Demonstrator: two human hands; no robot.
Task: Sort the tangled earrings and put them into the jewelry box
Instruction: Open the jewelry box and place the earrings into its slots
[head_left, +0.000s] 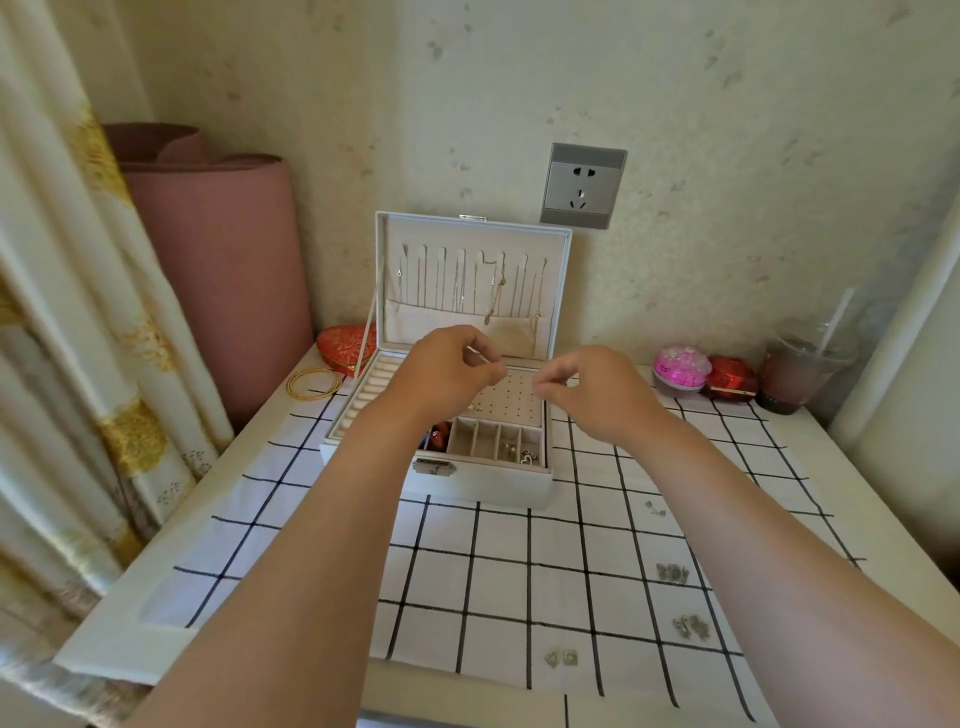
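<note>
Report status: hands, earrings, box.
Both hands, left and right, pinched above open jewelry box; contents too small to tell. Four earring clusters on cloth. Nothing blocking.

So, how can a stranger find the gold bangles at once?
Start at the open white jewelry box against the wall. Look left of it, on the bare table edge before the red heart box. The gold bangles lie there: thin stacked rings, the only large hoops around.

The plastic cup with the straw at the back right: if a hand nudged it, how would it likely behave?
The plastic cup looks tall and narrow and appears largely full of a dark drink, so a push near the rim might tip it. Its straw leans and would probably shift. It stands close to the table edge, so a shove could send it off.
</note>
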